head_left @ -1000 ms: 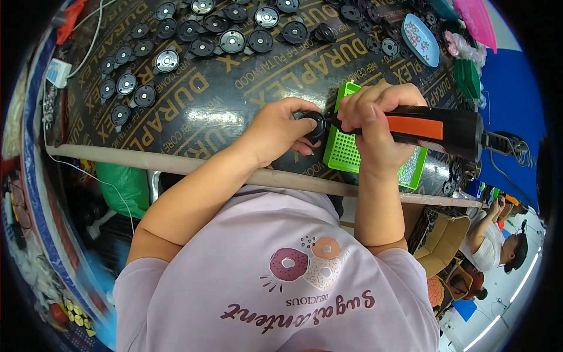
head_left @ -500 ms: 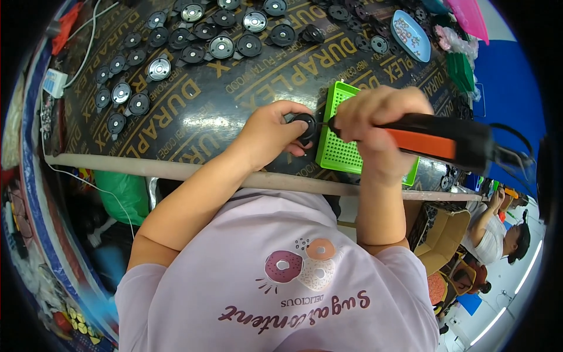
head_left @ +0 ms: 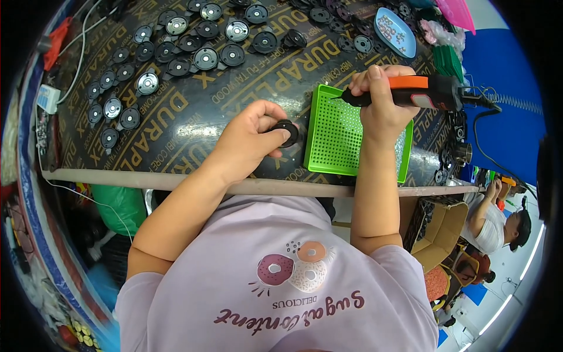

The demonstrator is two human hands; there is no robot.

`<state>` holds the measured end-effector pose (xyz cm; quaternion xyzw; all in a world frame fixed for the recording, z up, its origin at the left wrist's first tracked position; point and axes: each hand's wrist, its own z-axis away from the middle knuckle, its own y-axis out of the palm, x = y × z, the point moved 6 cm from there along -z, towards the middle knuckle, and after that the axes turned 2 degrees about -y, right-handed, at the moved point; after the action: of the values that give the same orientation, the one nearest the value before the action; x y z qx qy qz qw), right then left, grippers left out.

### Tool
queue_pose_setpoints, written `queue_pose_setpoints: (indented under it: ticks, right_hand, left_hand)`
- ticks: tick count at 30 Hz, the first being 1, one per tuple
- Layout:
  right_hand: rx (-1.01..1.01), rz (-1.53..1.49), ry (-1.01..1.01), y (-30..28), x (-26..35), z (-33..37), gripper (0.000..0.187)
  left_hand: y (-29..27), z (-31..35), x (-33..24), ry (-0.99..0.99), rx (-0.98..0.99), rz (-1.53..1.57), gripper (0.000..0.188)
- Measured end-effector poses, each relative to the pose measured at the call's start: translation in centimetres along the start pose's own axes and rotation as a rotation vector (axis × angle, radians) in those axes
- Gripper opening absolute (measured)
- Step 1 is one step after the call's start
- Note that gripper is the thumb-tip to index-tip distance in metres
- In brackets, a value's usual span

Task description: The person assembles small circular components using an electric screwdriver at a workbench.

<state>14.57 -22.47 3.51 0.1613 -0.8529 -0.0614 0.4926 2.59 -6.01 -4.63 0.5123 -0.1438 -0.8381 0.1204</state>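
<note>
Between the thumb and fingers of my left hand (head_left: pixel 252 139) is a small round black plastic part (head_left: pixel 286 134), held just above the bench left of the green tray. My right hand (head_left: pixel 384 105) is wrapped around a black and orange electric screwdriver (head_left: pixel 425 92). Its thin bit points left, over the far side of the bright green perforated tray (head_left: pixel 314 136), apart from the round part. Small shiny pieces, probably screws, lie in the tray's right side, partly hidden by my right wrist.
Several round black parts (head_left: pixel 206 58) with metal centres cover the back left of the bench (head_left: pixel 193 126). A light blue dish (head_left: pixel 384 17) of small pieces sits at the back right. A cable trails from the screwdriver. Below the bench edge is a cardboard box (head_left: pixel 443 234); another person (head_left: pixel 489 223) sits at right.
The screwdriver has pulled away from the round part, up and to the right over the tray. My left hand has tilted the part and shifted slightly left and down.
</note>
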Motion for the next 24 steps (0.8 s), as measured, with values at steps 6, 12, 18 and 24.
queue_pose_setpoints:
  ticks: [6, 12, 18, 24]
  right_hand:
    - [0.002, 0.0, 0.018, 0.1, -0.2, 0.0, 0.015]
    - [-0.004, -0.014, 0.007, 0.3, -0.2, 0.0, 0.016]
    - [0.005, 0.03, 0.019, 0.3, -0.3, 0.0, 0.016]
    - [0.009, -0.068, -0.01, 0.3, 1.3, -0.2, 0.018]
  left_hand:
    - [0.3, -0.2, 0.9, -0.111, -0.025, 0.081, 0.026]
    - [0.7, -1.0, 1.7, -0.129, 0.014, 0.072, 0.025]
    - [0.3, -1.4, 2.0, -0.113, 0.001, 0.122, 0.025]
    - [-0.1, -1.4, 2.2, -0.116, 0.018, 0.219, 0.024]
